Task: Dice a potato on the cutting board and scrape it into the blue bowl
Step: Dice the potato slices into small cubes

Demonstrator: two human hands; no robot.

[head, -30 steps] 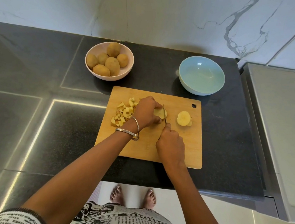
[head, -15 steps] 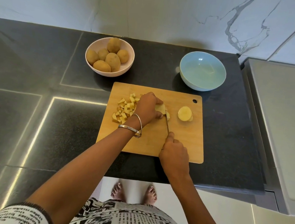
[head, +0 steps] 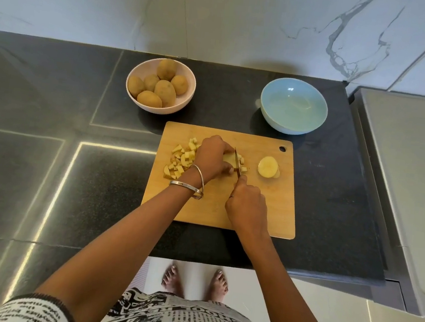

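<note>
A wooden cutting board [head: 213, 214] lies on the black counter. My left hand [head: 213, 158] presses down on a potato piece [head: 229, 158] at the board's middle. My right hand [head: 247, 207] grips a knife [head: 237, 165] whose blade stands against that piece, just right of my left fingers. A few fresh cubes [head: 242, 164] lie right of the blade. A pile of diced potato [head: 181, 160] sits left of my left hand. Stacked round potato slices [head: 268, 166] rest near the board's right side. The blue bowl [head: 294, 106] stands empty behind the board, to the right.
A pink bowl [head: 183, 104] holding several whole potatoes [head: 161, 85] stands behind the board's left corner. A grey steel surface [head: 411, 170] adjoins the counter on the right. The marble wall rises behind. The counter's front edge runs just below the board.
The knife has come forward again onto the potato piece after being drawn back toward me. A few more cubes now lie right of the blade. My left hand stays on the piece.
</note>
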